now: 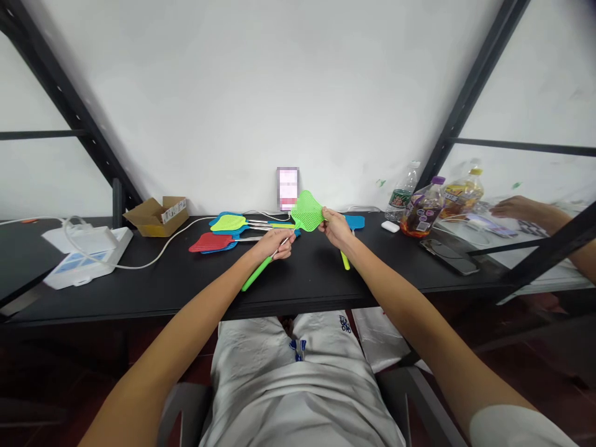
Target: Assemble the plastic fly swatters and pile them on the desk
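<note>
I hold a green fly swatter over the black table (pixel 186 285). My left hand (pixel 278 243) is closed round its thin metal shaft just above the green handle (pixel 256 274). My right hand (pixel 336 227) pinches the edge of its green mesh head (pixel 307 212). Behind my left hand lies a pile of other swatters: a yellow-green one (pixel 229 223), a red one (pixel 210 241) and blue ones under them. A blue swatter head (pixel 356 221) and a yellow handle (pixel 345 261) lie beside my right wrist.
At the back left sit an open cardboard box (pixel 156 216) and a white power strip (pixel 88 256) with cables. At the right stand several drink bottles (pixel 423 214), a phone (pixel 449 256) and a white case (pixel 390 226). Another person's hand (pixel 512 207) rests at the far right.
</note>
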`<state>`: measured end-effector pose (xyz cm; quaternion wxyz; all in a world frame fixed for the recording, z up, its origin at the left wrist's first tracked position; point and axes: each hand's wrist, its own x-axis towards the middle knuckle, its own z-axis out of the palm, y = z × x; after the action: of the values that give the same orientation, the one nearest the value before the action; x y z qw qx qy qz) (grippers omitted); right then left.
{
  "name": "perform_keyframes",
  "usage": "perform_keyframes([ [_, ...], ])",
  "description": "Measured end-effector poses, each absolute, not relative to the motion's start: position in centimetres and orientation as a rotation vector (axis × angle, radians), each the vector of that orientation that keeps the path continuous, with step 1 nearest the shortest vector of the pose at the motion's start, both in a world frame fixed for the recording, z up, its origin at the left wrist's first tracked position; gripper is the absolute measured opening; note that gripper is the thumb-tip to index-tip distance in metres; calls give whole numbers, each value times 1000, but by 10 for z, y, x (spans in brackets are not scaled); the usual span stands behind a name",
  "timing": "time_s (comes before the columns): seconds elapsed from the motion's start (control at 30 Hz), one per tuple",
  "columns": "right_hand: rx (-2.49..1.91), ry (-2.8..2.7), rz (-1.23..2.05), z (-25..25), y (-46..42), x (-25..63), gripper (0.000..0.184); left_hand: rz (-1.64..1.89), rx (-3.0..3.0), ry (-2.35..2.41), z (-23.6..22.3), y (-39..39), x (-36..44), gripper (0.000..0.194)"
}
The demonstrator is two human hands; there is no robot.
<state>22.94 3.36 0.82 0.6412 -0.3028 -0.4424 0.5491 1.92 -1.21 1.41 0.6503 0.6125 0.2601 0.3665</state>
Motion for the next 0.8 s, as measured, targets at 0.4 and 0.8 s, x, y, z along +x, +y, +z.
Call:
perform_keyframes([
  [0.4,-981,-850,921,30,43,279,27,905,1346,618,13,-9,14,25],
  [0.8,-1828,-1894,217,13,35,271,22,960,1333,657,8,-2,13,26],
])
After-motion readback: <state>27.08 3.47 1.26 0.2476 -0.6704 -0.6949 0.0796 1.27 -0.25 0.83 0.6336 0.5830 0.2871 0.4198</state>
